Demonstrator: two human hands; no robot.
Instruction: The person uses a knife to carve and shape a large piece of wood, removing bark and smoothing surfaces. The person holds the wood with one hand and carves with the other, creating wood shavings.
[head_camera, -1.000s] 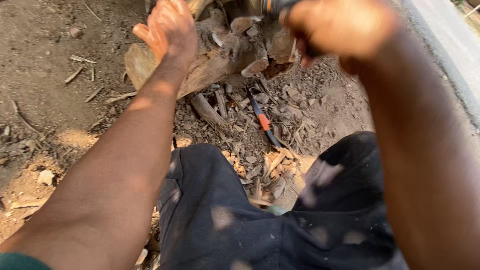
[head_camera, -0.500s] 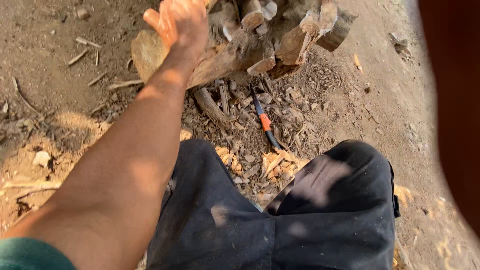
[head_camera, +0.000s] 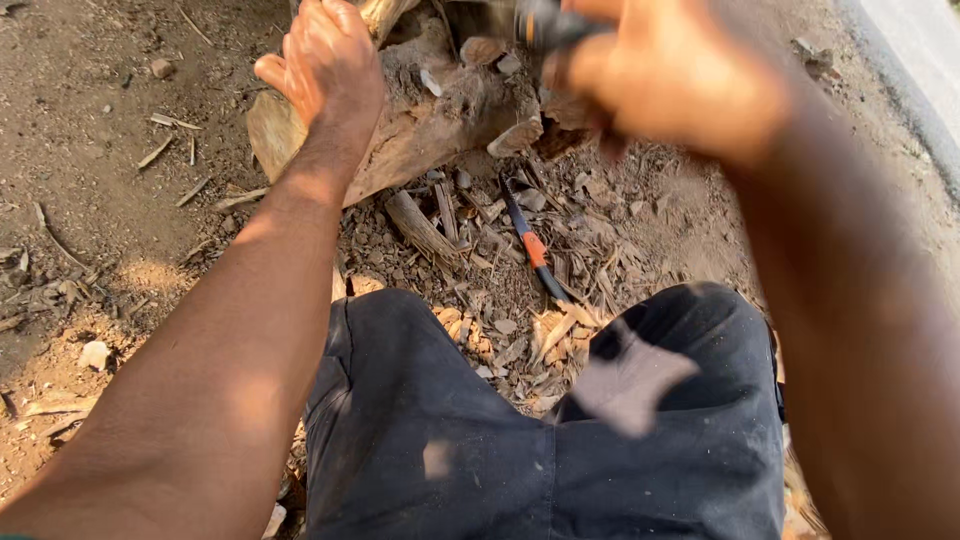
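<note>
My left hand (head_camera: 328, 62) rests on top of a rough, gnarled wood stump (head_camera: 420, 130) at the top of the view, fingers curled over its upper edge. My right hand (head_camera: 670, 85) is blurred, raised above the stump's right side, closed around a dark tool handle (head_camera: 545, 22) whose head is out of view. On the ground between the stump and my knees lies a black tool with an orange band (head_camera: 530, 245), untouched.
Wood chips and splinters (head_camera: 500, 320) cover the dirt in front of my dark trousers (head_camera: 480, 440). Bare earth with small stones and twigs spreads to the left. A pale concrete edge (head_camera: 910, 60) runs along the top right.
My right hand swung out of view half a second ago and is now back over the stump with the tool. My left hand has stayed on the stump.
</note>
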